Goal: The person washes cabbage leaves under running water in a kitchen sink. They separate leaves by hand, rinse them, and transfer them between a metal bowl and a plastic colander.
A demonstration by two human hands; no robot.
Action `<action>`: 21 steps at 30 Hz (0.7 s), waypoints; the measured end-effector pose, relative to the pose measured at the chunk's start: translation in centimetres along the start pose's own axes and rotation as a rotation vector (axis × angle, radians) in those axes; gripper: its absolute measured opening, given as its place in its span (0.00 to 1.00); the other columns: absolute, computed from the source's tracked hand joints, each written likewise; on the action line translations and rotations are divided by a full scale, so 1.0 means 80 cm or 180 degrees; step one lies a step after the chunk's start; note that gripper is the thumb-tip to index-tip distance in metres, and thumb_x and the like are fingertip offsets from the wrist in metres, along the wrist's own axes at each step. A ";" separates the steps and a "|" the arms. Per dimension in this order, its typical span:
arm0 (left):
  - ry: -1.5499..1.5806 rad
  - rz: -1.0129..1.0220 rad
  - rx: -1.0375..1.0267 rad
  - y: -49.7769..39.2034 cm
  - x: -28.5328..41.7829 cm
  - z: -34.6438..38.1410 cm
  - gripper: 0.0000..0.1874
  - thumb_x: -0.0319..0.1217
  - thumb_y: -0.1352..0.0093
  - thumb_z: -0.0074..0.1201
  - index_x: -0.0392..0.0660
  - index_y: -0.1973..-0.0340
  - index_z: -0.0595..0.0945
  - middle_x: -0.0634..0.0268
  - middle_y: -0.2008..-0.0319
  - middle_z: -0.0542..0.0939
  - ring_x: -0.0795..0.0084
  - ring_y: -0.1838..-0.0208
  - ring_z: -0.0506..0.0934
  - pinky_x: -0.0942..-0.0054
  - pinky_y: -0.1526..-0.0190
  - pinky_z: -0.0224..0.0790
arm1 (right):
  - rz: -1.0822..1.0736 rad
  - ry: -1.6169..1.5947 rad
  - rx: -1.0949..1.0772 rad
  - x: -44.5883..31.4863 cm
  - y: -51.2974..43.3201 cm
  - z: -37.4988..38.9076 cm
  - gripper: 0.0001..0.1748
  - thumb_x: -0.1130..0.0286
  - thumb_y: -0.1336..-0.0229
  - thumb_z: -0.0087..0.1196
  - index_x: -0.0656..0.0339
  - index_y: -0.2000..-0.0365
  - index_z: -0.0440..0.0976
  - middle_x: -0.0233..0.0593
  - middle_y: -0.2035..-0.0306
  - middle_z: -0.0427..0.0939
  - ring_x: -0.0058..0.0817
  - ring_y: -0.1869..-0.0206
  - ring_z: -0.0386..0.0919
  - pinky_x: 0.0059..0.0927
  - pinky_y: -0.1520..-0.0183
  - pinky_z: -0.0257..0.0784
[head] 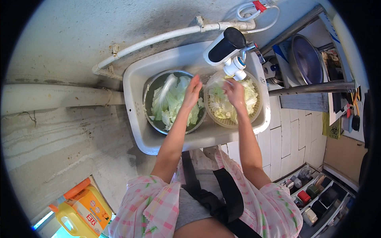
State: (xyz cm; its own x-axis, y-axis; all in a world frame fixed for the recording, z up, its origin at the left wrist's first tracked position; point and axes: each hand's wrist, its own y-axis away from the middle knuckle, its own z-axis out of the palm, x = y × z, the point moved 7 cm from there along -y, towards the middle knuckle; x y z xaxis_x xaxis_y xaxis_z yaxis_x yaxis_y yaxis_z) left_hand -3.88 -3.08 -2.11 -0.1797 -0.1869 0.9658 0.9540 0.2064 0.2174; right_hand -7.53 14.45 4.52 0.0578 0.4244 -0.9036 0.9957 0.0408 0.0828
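My left hand (193, 92) is raised over the right rim of a round metal basin (145, 104), fingers stretched out and holding nothing. Pale green cabbage leaves (166, 98) lie in water in that basin. Above a cream plastic colander (256, 114), my right hand (234, 92) has bent, blurred fingers. A yellowish bit shows by its fingertips, but whether they grip it is unclear. Torn cabbage pieces (218, 107) fill much of the colander. Both vessels sit side by side in a white sink (137, 131).
A tap with a white-and-black unit (224, 47) overhangs the colander's back edge. White pipes (157, 40) run along the wall. At right stands a metal-framed shelf (312, 88) with a large pan (308, 59). A yellow jug (80, 211) is at lower left, a sectioned organizer (315, 196) at lower right.
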 end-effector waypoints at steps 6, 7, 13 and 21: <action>-0.2764 0.0527 -0.0670 0.050 -0.049 0.006 0.17 0.19 0.46 0.45 0.40 0.59 0.73 0.52 0.62 0.74 0.57 0.58 0.73 0.69 0.58 0.66 | -0.0716 0.2344 0.0736 0.003 0.056 -0.099 0.12 0.72 0.49 0.46 0.62 0.62 0.70 0.51 0.55 0.68 0.46 0.49 0.63 0.43 0.53 0.59; -0.2709 0.0394 -0.0596 0.051 -0.055 0.002 0.17 0.19 0.46 0.45 0.41 0.60 0.73 0.52 0.64 0.75 0.58 0.60 0.74 0.70 0.59 0.66 | -0.0597 0.2493 0.0479 0.012 0.061 -0.092 0.13 0.70 0.48 0.46 0.61 0.61 0.70 0.51 0.52 0.65 0.46 0.46 0.58 0.45 0.50 0.55; -0.2317 -0.0041 -0.0112 0.028 -0.044 -0.046 0.15 0.21 0.47 0.48 0.42 0.63 0.75 0.55 0.67 0.76 0.59 0.63 0.74 0.69 0.64 0.67 | -0.0663 0.2337 0.0783 -0.018 0.070 -0.098 0.14 0.65 0.46 0.45 0.61 0.60 0.70 0.52 0.47 0.58 0.45 0.41 0.50 0.49 0.44 0.43; -0.3967 0.0782 -0.0864 0.043 -0.051 0.004 0.10 0.26 0.54 0.52 0.49 0.76 0.79 0.61 0.76 0.77 0.62 0.69 0.74 0.67 0.60 0.60 | -0.0065 0.0567 -0.0776 -0.027 0.053 0.023 0.07 0.75 0.49 0.48 0.67 0.71 0.73 0.43 0.81 0.74 0.30 0.78 0.74 0.25 0.72 0.67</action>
State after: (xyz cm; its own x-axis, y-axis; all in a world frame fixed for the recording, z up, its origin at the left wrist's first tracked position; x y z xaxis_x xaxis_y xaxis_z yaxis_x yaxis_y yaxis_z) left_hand 0.03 -1.33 -5.25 0.0450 0.8716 0.4881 0.9851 -0.1199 0.1233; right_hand -3.27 12.06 6.07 0.0030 0.5725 -0.8199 0.9486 0.2578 0.1835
